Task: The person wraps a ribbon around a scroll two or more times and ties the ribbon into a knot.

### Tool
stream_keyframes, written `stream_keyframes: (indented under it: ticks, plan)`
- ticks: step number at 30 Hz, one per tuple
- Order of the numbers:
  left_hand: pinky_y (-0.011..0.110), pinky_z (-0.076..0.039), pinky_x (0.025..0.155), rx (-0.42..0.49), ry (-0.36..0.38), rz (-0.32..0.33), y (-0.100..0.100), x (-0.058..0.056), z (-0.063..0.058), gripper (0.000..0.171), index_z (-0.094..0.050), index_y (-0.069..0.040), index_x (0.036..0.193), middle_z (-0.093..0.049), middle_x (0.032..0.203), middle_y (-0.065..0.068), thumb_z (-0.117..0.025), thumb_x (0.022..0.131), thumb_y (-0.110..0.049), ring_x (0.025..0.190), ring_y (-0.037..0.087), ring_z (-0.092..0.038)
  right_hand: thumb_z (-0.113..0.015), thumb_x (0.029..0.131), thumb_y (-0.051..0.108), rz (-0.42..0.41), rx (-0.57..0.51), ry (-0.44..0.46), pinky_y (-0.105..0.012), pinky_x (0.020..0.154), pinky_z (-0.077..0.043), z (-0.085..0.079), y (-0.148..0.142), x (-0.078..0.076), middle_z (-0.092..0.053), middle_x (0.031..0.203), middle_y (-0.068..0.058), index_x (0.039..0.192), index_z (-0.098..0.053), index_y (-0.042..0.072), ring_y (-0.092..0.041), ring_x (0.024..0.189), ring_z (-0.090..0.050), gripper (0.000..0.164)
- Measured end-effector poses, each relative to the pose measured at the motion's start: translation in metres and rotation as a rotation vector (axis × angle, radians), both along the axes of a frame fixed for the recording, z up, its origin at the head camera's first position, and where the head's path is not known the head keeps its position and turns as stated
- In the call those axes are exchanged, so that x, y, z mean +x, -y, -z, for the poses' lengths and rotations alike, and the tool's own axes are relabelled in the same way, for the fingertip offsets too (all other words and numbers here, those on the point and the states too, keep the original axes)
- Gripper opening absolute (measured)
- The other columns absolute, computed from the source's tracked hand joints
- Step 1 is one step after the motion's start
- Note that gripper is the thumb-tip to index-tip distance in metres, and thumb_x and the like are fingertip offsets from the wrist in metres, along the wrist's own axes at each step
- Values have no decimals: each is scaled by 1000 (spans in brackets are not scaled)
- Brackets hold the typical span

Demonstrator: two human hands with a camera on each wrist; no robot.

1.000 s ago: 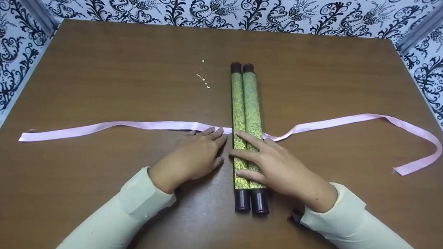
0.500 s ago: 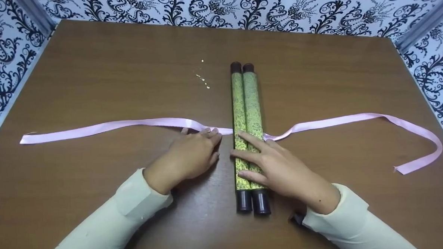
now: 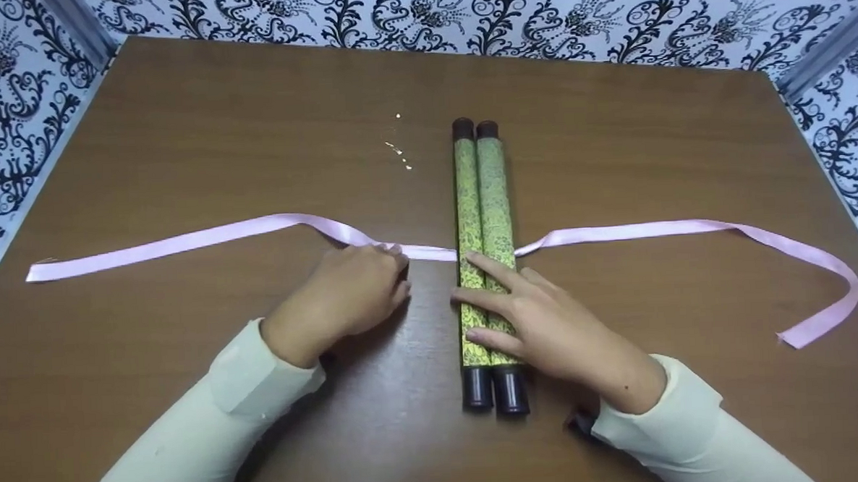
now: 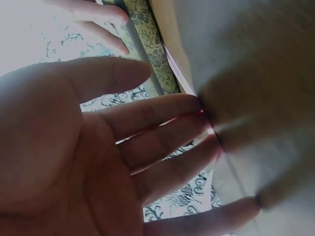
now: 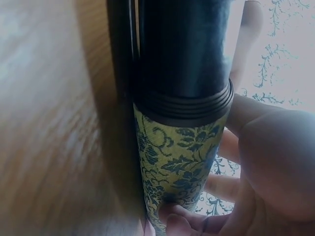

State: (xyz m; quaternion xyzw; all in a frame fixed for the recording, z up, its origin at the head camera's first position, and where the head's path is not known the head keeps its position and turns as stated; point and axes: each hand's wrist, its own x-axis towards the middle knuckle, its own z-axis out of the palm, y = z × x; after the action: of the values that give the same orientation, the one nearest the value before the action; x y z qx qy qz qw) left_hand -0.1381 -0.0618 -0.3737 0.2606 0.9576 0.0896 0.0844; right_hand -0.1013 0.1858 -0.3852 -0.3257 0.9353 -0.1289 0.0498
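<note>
Two slender rolls, covered in yellow-green floral fabric with dark end caps, lie side by side on the table. A pink ribbon passes beneath them and extends to both sides. My left hand is left of the rolls, its fingertips on the ribbon against the tabletop. The left wrist view shows its fingers extended, the thumb apart from them. My right hand rests across the lower half of the rolls with spread, fairly straight fingers. In the right wrist view, one roll's dark cap stands close beside the palm.
A brown wooden table carries everything. A few small shiny flecks lie left of the rolls' far ends. A small dark object shows beneath the right wrist. Black-and-white patterned surfaces border the table.
My left hand has slid leftward with the ribbon, so more of it shows beside the rolls and its left part bulges upward. On the right, the ribbon has straightened. My right hand stays on the rolls.
</note>
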Motion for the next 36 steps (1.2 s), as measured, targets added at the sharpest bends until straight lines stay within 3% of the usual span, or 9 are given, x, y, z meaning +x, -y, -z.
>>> stream_keyframes:
  ticks: [5, 12, 15, 23, 26, 31, 36]
  plan:
    - [59, -51, 68, -14, -55, 7, 7, -7, -5, 21, -67, -11, 98, -70, 98, 12, -59, 96, -29, 93, 38, -68, -56, 96, 53, 9, -3, 3, -54, 101, -45, -2, -2, 0, -28, 162, -2, 140, -58, 28, -40, 123, -53, 50]
    - [58, -50, 60, -90, -121, -176, 42, -26, -10, 18, -69, -5, 79, -69, 86, 17, -63, 90, -19, 77, 44, -67, -55, 97, 54, 3, -2, 22, -54, 104, -42, -3, -1, -1, -27, 162, -2, 139, -58, 28, -40, 128, -50, 50]
    - [57, -51, 57, -111, -138, -213, 51, -31, -10, 16, -70, -2, 79, -70, 82, 19, -61, 89, -11, 72, 44, -66, -55, 96, 54, 6, -1, 28, -54, 105, -42, -3, -1, -1, -28, 162, -2, 139, -58, 28, -40, 128, -50, 50]
    - [58, -52, 58, -126, -147, -205, 48, -32, -3, 10, -71, -3, 85, -71, 86, 20, -62, 88, -8, 74, 43, -68, -54, 96, 55, -1, 12, 61, -57, 106, -40, -4, -1, -3, -25, 163, -2, 143, -54, 29, -41, 135, -45, 53]
    - [59, -52, 58, -100, -147, -200, 47, -32, 1, 10, -72, -6, 86, -72, 86, 19, -63, 88, -9, 74, 43, -68, -55, 96, 55, 27, 3, 90, -58, 102, -43, -7, -7, -7, -26, 163, -2, 148, -45, 31, -37, 126, -55, 59]
    - [58, -52, 59, -60, -137, -174, 45, -30, 4, 7, -70, -7, 87, -72, 87, 18, -67, 87, -14, 75, 44, -67, -58, 98, 44, 115, -58, 48, -56, 101, -46, -13, -25, -25, -44, 153, -7, 150, -42, 26, -32, 117, -61, 58]
    - [57, -51, 57, -42, -155, -153, 44, -29, 6, 13, -67, -9, 76, -71, 80, 17, -68, 87, -15, 70, 42, -67, -59, 98, 29, 221, -29, 6, -60, 106, -38, -11, -51, -48, -49, 147, -15, 146, -49, 15, -40, 131, -49, 50]
